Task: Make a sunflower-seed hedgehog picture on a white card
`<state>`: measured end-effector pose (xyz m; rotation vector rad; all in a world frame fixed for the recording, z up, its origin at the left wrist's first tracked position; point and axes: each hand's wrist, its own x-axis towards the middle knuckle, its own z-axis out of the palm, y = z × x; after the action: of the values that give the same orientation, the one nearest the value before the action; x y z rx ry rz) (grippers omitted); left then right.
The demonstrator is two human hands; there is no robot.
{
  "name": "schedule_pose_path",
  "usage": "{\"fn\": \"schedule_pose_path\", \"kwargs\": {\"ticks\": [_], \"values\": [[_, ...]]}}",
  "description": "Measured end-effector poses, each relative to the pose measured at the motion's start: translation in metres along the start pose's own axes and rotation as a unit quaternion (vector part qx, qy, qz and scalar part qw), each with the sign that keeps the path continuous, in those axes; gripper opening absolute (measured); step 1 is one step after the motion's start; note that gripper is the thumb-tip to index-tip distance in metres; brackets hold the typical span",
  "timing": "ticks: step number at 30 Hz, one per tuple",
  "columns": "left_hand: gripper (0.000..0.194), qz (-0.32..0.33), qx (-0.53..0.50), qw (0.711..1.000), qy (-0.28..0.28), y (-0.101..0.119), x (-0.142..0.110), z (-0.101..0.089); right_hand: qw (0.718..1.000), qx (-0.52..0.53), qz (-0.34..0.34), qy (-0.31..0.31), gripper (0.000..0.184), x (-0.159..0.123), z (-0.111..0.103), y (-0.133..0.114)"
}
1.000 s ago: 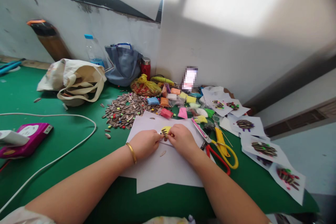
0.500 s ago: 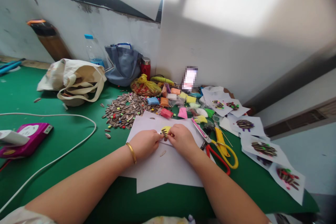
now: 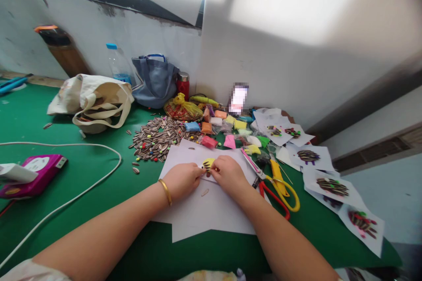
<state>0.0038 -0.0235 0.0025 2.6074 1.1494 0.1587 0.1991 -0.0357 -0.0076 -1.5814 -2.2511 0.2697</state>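
A yellow clay shape (image 3: pixel 209 161) with dark sunflower seeds (image 3: pixel 207 167) set in it lies on white paper (image 3: pixel 211 210). My left hand (image 3: pixel 183 182), gold bangle at the wrist, rests at the left edge of the clay with its fingers closed; what they grip is hidden. From the right, my right hand (image 3: pixel 231 175) pinches at the clay's edge, and anything between its fingertips is too small to make out. A single loose sunflower seed (image 3: pixel 205 192) lies on the paper below the hands.
Behind the paper are a pile of sunflower seeds (image 3: pixel 158 138) and coloured clay packets (image 3: pixel 209 142). To the right lie scissors (image 3: pixel 277 193), a yellow cutter (image 3: pixel 278 175) and finished seed pictures (image 3: pixel 332 186). Bags (image 3: pixel 154 81), a bottle (image 3: pixel 117 66) and a white cable (image 3: pixel 75 195) are leftward.
Both hands stay almost in place at the yellow clay, with only slight finger movement. The whole view has shifted very slightly.
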Motion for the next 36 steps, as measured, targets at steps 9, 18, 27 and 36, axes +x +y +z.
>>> {"fn": "schedule_pose_path", "kwargs": {"ticks": [9,18,27,36], "values": [[0.032,-0.003,0.0,1.0,-0.003,0.0004,0.0002,-0.0004,1.0,0.003,-0.002,-0.003,0.01,0.0011,-0.0012,0.0001],[0.032,-0.005,-0.004,1.0,-0.002,0.0015,-0.0004,-0.0013,1.0,0.003,-0.001,-0.003,0.01,0.0003,-0.0012,-0.0009],[0.035,-0.008,-0.011,1.0,0.009,-0.0008,-0.0005,-0.0006,1.0,0.017,0.001,0.003,0.007,0.0,-0.0025,-0.0004],[0.033,-0.043,-0.081,0.991,0.093,-0.0068,0.0013,-0.0042,0.999,0.039,0.012,0.014,0.007,-0.0016,-0.0068,-0.0013]]}}
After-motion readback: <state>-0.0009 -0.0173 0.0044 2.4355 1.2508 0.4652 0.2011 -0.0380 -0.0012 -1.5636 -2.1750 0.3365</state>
